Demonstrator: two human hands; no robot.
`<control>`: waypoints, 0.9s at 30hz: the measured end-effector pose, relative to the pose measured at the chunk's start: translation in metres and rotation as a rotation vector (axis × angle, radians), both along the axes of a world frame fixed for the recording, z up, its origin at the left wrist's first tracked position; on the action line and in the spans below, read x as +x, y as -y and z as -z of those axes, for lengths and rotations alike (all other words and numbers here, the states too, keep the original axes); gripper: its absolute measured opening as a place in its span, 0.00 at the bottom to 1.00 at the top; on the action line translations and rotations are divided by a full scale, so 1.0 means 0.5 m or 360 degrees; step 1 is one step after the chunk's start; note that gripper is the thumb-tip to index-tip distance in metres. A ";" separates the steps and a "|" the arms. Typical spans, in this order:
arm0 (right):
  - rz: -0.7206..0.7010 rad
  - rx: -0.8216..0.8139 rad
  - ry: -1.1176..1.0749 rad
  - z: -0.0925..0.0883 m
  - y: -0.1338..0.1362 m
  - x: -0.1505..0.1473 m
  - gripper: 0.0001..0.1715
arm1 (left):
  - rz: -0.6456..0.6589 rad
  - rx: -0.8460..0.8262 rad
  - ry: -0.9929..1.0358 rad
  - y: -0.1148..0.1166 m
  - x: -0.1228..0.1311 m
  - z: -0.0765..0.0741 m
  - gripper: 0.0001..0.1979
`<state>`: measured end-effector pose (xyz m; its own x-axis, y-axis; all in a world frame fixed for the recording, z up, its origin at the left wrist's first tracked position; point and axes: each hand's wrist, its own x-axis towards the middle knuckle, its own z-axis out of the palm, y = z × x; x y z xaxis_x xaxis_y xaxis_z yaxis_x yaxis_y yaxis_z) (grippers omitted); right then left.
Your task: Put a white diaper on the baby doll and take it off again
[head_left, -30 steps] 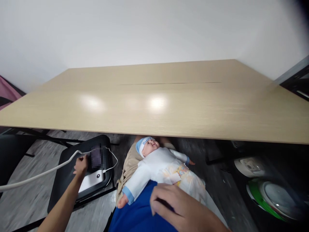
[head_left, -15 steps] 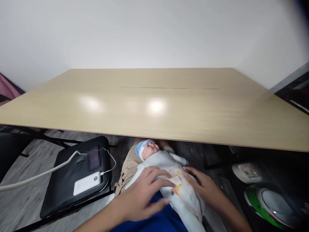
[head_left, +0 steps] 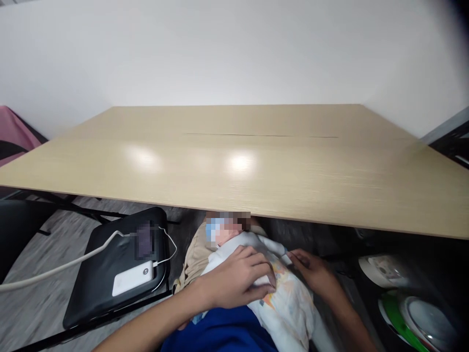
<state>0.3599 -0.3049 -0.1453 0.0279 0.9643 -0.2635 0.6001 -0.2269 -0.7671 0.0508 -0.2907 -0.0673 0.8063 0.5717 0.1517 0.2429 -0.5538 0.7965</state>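
A baby doll (head_left: 289, 303) in a white printed suit and a blue-and-white cap lies on my lap, just under the front edge of the wooden table (head_left: 234, 156). My left hand (head_left: 238, 281) rests on the doll's chest with its fingers curled over the cloth. My right hand (head_left: 311, 271) touches the doll's far side, fingers stretched along its arm. Blue cloth (head_left: 220, 335) covers my lap below the doll, and a beige cloth (head_left: 194, 254) lies under its head.
A black chair seat (head_left: 102, 288) at left carries a white power bank (head_left: 132, 277), a phone (head_left: 144, 239) and a white cable (head_left: 54, 266). Round lidded pots, one green-rimmed (head_left: 417, 318), sit on the floor at right. Pink fabric (head_left: 14, 134) shows at far left.
My left hand left the phone on the chair and came onto the doll's chest. My right hand moved from the doll's lower body to its far side.
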 end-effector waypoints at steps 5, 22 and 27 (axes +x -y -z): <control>0.0144 0.0272 0.0102 -0.006 0.004 0.004 0.28 | -0.0063 0.0040 -0.0018 0.003 -0.015 -0.004 0.16; -0.0478 -0.0183 -0.0072 -0.184 0.172 0.033 0.43 | 0.0313 0.0099 -0.0051 0.059 -0.099 -0.025 0.12; -0.0171 -0.0724 -0.0408 -0.145 0.222 0.054 0.59 | 0.0392 0.0419 -0.0445 -0.042 0.138 -0.020 0.29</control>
<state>0.3871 -0.4158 -0.0730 -0.1850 0.7449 -0.6409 0.4444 -0.5183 -0.7307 0.1198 -0.2697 -0.0572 0.9441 0.3287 0.0233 0.2640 -0.7967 0.5437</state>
